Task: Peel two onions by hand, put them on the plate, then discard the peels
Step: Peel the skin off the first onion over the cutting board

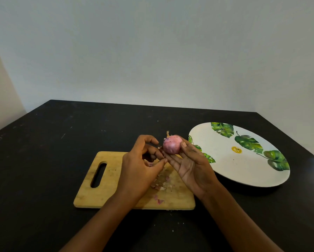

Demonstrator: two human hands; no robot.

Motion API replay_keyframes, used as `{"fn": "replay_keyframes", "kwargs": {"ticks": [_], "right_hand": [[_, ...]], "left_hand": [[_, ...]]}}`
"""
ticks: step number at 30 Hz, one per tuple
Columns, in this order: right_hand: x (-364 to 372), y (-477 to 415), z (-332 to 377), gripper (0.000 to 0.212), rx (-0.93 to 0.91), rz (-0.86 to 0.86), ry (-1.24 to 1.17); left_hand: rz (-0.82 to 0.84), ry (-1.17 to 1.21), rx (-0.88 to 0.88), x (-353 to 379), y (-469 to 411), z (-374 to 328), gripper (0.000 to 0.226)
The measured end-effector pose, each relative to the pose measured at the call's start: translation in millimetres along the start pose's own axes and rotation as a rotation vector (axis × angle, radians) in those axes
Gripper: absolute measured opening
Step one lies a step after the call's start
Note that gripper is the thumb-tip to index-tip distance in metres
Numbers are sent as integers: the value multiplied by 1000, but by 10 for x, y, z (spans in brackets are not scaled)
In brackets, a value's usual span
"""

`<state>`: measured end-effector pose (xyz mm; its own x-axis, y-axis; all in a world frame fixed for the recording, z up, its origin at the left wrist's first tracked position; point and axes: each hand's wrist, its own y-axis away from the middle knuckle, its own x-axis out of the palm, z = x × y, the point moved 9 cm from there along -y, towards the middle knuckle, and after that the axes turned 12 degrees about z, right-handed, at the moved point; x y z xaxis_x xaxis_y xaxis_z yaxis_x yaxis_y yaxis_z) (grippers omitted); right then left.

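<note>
Red onion [172, 144]: round, pink-purple, mostly skinned, with a dry tan stem stub sticking up at its top left. It's held in the air above the far edge of the wooden cutting board [101, 193], pinched between the thumb and fingertips of the right hand [190, 168]. Peels [161, 184]: small pale pink and white scraps in a loose pile on the board's right half, a few pinker bits nearer its front edge. Plate [243, 170]: white, round, green leaf print, flat on the black table [43, 160] just right of the board.
</note>
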<state>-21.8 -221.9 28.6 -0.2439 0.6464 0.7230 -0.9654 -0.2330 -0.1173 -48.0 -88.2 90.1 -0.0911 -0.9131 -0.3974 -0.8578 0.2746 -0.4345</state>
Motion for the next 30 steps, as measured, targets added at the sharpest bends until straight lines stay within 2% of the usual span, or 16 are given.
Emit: {"fn": "replay_keyframes", "kwargs": {"ticks": [1, 4, 5, 11, 21, 30], "right_hand": [[3, -6, -13, 48, 9, 10, 8], [37, -23, -36, 82, 20, 69, -18], [48, -24, -43, 86, 26, 90, -24], [118, -23, -74, 83, 46, 169, -33], [109, -35, -37, 81, -9, 172, 75], [65, -55, -10, 72, -31, 183, 240]], "left_hand": [[-19, -6, -1, -21, 0, -2, 41], [-82, -36, 4, -79, 4, -4, 35], [-104, -57, 3, -98, 10, -2, 37], [-155, -93, 5, -159, 28, 10, 54], [-166, -1, 13, -172, 34, -20, 36], [-102, 118, -116, -161, -21, 129, 34]]}}
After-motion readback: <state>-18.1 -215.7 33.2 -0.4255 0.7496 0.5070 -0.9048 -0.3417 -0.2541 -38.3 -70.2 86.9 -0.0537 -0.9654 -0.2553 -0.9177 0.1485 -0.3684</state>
